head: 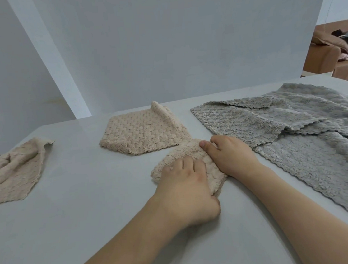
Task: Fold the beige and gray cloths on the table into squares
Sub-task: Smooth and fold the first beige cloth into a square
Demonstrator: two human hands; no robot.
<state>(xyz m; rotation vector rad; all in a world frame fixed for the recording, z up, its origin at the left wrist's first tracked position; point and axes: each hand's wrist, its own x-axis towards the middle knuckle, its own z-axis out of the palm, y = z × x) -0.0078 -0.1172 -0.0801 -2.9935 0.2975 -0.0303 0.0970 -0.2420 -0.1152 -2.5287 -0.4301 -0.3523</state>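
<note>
A small beige cloth (185,153), folded into a compact bundle, lies near the table's middle under both hands. My left hand (186,191) presses flat on its near side. My right hand (230,154) grips its right edge, thumb on top. Behind it sits a folded beige cloth (143,133) with one corner sticking up. A third beige cloth (15,168) lies crumpled at the left edge. Several gray cloths (284,131) lie spread and overlapping on the right.
The light gray table (82,205) runs from left to right, with bare surface in front and between the cloths. A pale wall panel (165,42) stands along the table's far edge. A brown sofa (325,51) shows beyond at far right.
</note>
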